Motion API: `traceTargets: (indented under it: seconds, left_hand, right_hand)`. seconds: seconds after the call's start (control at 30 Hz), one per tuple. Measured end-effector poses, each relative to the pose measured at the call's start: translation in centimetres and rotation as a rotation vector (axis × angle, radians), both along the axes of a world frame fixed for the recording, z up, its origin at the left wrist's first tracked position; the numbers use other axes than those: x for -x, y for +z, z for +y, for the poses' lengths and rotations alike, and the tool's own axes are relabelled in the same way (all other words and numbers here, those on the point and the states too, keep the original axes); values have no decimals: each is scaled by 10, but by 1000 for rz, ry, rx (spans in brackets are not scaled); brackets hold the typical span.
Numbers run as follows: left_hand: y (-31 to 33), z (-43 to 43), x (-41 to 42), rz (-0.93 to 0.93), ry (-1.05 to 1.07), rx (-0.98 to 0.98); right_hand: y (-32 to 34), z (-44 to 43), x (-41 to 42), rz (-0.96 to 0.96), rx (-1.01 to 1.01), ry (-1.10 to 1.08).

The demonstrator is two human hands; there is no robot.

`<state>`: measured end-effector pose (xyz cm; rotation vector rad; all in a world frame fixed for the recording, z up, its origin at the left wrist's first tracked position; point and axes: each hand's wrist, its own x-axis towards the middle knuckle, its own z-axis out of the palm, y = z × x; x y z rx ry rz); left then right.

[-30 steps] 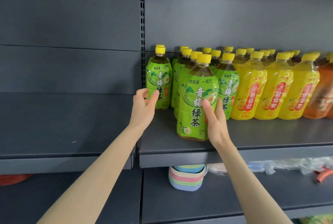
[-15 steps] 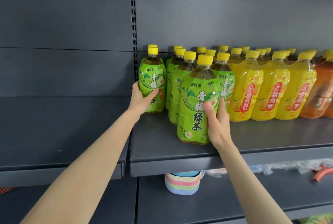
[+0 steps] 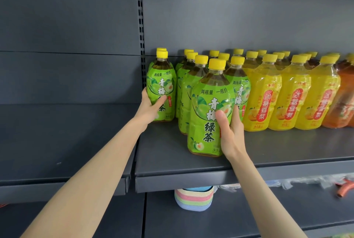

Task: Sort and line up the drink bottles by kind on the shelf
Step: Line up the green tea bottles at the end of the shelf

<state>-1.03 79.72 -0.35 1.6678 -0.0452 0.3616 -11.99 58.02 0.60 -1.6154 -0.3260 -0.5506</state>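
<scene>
Nearest me, my right grip (image 3: 230, 134) wraps the waist of the front green tea bottle (image 3: 207, 115), which stands out near the shelf (image 3: 191, 165) lip. Further in, my left grip (image 3: 151, 105) clasps the leftmost green bottle (image 3: 162, 84) low on its label. Both look full, so heavy, with slick film; I'd hold mid-body, firmly. Yellow bottles (image 3: 264, 100) stand beyond.

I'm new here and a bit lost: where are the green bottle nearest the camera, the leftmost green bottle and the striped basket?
front green bottle (image 3: 206, 101): head view, on its label.
leftmost green bottle (image 3: 162, 80): head view, upper label.
striped basket (image 3: 193, 198): head view, its side wall.
</scene>
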Motion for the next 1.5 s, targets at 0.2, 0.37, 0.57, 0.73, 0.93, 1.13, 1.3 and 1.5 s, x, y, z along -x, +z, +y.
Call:
traceTargets:
  seconds: [0.2,0.37,0.57,0.73,0.93,1.13,1.3,1.5]
  left_hand:
    - [-4,-2,-12,-49,100,-18]
    - [-7,-6,-17,-78,181,-63]
    - [-9,-9,-15,-104,215,-114]
    - [-7,-7,-12,-49,147,-111]
    - [1,-6,17,55,161,-183]
    - [11,-36,91,-252,163,-148]
    - [16,-58,117,-292,-30,21]
    - [17,-47,114,-332,44,46]
  right_hand:
    - [-3,-1,-4,-4,-11,12]
    - [-6,-2,-7,-33,8,7]
    - [-7,-2,-8,-12,22,-19]
    - [-10,-5,-10,12,62,-35]
    - [-10,-5,-11,-41,109,-123]
    - [-15,0,-10,-76,118,-76]
    - [-12,27,-4,-62,134,5]
    - [-9,43,-10,-68,284,-25]
